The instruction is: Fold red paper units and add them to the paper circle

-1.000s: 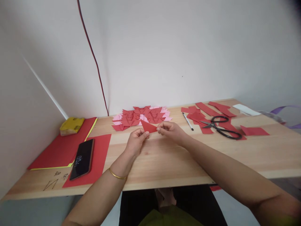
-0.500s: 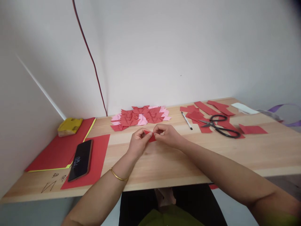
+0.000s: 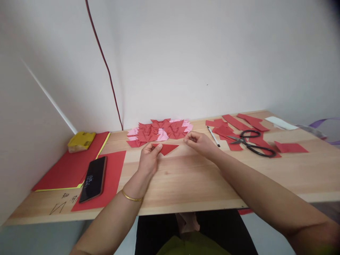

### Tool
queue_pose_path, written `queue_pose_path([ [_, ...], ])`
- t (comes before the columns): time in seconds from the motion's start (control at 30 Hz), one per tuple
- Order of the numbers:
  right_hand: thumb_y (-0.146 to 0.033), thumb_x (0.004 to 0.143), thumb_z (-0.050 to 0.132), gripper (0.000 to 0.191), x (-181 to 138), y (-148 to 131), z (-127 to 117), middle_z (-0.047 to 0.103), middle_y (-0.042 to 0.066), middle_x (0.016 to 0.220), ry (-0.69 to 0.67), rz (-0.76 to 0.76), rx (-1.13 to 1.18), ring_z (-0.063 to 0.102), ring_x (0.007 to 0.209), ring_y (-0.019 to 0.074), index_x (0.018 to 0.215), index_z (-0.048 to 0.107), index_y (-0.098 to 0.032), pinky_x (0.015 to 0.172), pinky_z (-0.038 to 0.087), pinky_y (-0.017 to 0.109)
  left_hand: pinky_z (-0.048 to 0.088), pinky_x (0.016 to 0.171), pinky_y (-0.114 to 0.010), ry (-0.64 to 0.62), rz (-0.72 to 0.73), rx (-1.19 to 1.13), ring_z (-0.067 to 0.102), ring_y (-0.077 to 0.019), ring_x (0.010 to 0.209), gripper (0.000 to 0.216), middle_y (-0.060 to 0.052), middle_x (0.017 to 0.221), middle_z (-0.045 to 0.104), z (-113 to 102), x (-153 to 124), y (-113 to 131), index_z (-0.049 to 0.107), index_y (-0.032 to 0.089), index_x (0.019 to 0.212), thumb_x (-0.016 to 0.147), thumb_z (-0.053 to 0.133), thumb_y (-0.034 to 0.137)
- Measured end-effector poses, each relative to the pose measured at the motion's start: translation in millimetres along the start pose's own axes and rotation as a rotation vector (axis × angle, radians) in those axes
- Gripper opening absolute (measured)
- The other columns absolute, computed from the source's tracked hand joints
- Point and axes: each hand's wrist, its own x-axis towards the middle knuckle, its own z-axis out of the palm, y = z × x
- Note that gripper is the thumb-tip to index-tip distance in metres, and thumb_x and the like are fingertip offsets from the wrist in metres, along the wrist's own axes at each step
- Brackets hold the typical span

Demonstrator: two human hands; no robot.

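Note:
My left hand [image 3: 148, 158] pinches the left corner of a small folded red paper triangle [image 3: 166, 148], held just above the wooden table [image 3: 186, 177]. My right hand [image 3: 199, 141] hovers a little to the right of the triangle, fingers curled in a loose pinch and off the paper. Just behind both hands lies a pile of folded red and pink paper pieces [image 3: 159, 131].
A black phone [image 3: 93, 178] rests on red paper sheets [image 3: 71, 164] at the left, with a yellow object [image 3: 81, 140] behind. At the right lie black scissors [image 3: 252, 141], a pen [image 3: 214, 136] and cut red strips [image 3: 239, 124]. A red cable [image 3: 106, 67] runs down the wall.
Both hands were pinching the red piece together; now my right hand has let go and moved right, and the triangle is held flat by my left hand alone.

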Motion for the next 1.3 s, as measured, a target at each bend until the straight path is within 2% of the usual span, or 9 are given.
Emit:
queue_pose_path([
  [0.1, -0.038, 0.074, 0.061, 0.024, -3.4, -3.4, 10.8, 0.06, 0.002, 0.076, -0.127, -0.062, 0.092, 0.052, 0.066, 0.0131, 0.086, 0.061, -0.018, 0.06, 0.041, 0.025, 0.046, 0.079, -0.029, -0.06, -0.004, 0.015, 0.06, -0.0132, 0.075, 0.021, -0.002, 0.078, 0.067, 4.5, -3.1, -3.5, 0.065, 0.015, 0.076, 0.063, 0.075, 0.028],
  [0.23, -0.035, 0.077, 0.057, 0.018, -5.8, -4.0, 17.3, 0.055, 0.0, 0.066, -0.114, -0.108, 0.002, 0.046, 0.059, 0.0115, 0.073, 0.06, -0.017, 0.057, 0.036, 0.025, 0.045, 0.078, -0.03, -0.077, 0.03, 0.131, 0.059, -0.0143, 0.074, 0.019, -0.002, 0.077, 0.065, 0.9, -2.2, -4.2, 0.064, 0.016, 0.077, 0.068, 0.071, 0.032],
  [0.33, -0.027, 0.076, 0.056, 0.013, -6.1, -4.1, 14.8, 0.056, 0.0, 0.065, -0.089, -0.139, -0.048, 0.047, 0.06, 0.0119, 0.07, 0.059, -0.017, 0.058, 0.036, 0.025, 0.04, 0.089, -0.035, -0.016, 0.28, 0.477, 0.056, -0.0194, 0.092, 0.021, -0.006, 0.094, 0.065, -5.9, -0.5, 2.3, 0.067, 0.019, 0.092, 0.075, 0.065, 0.032],
  [0.43, -0.02, 0.076, 0.054, 0.009, -7.1, -4.7, 14.9, 0.059, 0.002, 0.068, -0.093, -0.234, -0.112, 0.05, 0.063, 0.0129, 0.069, 0.059, -0.017, 0.061, 0.038, 0.025, 0.027, 0.101, -0.043, -0.099, 0.6, 0.918, 0.047, -0.0248, 0.108, 0.026, -0.008, 0.107, 0.063, -5.6, -3.7, 8.0, 0.068, 0.023, 0.101, 0.077, 0.062, 0.029],
  [0.63, -0.016, 0.08, 0.051, 0.012, -11.0, -6.3, 21.9, 0.06, 0.003, 0.071, -0.113, -0.455, -0.263, 0.053, 0.067, 0.0147, 0.073, 0.061, -0.019, 0.065, 0.038, 0.026, 0.009, 0.107, -0.049, -0.252, 0.771, 1.217, 0.049, -0.0238, 0.096, 0.015, -0.004, 0.086, 0.065, 7.1, -12.6, 5.7, 0.068, 0.027, 0.08, 0.079, 0.055, 0.019],
  [0.87, -0.016, 0.08, 0.051, 0.011, -9.6, -4.3, 12.6, 0.06, 0.003, 0.071, -0.09, -0.469, -0.262, 0.053, 0.068, 0.0152, 0.073, 0.059, -0.019, 0.065, 0.038, 0.027, 0.009, 0.108, -0.046, -0.252, 0.746, 1.238, 0.051, -0.0228, 0.09, 0.011, -0.003, 0.078, 0.063, -2.8, -5.2, 11.3, 0.063, 0.024, 0.07, 0.073, 0.057, 0.016],
  [1.07, -0.027, 0.081, 0.054, 0.014, -6.2, -2.5, -2.9, 0.057, 0.002, 0.068, -0.14, -0.284, -0.146, 0.051, 0.064, 0.0138, 0.071, 0.058, -0.018, 0.062, 0.038, 0.026, 0.021, 0.104, -0.043, -0.213, 0.682, 1.155, 0.052, -0.022, 0.088, 0.011, -0.003, 0.08, 0.064, -17.2, 5.4, 18.5, 0.062, 0.022, 0.068, 0.071, 0.056, 0.014],
  [1.2, -0.036, 0.079, 0.057, 0.02, -3.7, -2.5, -10.6, 0.054, 0.0, 0.066, -0.113, -0.14, -0.075, 0.046, 0.062, 0.0124, 0.07, 0.057, -0.018, 0.059, 0.035, 0.025, 0.036, 0.089, -0.035, -0.089, 0.565, 0.95, 0.054, -0.0201, 0.085, 0.01, -0.004, 0.079, 0.061, -23.5, 12.6, 24.2, 0.061, 0.02, 0.063, 0.069, 0.057, 0.013],
  [1.3, -0.042, 0.077, 0.059, 0.025, -2.9, -1.8, -10.8, 0.051, -0.002, 0.065, -0.074, -0.067, 0.034, 0.042, 0.058, 0.0108, 0.072, 0.057, -0.018, 0.055, 0.032, 0.024, 0.039, 0.081, -0.029, -0.081, 0.364, 0.704, 0.055, -0.0175, 0.081, 0.006, -0.004, 0.079, 0.062, -20.0, 10.5, 22.8, 0.064, 0.018, 0.067, 0.071, 0.061, 0.021],
])
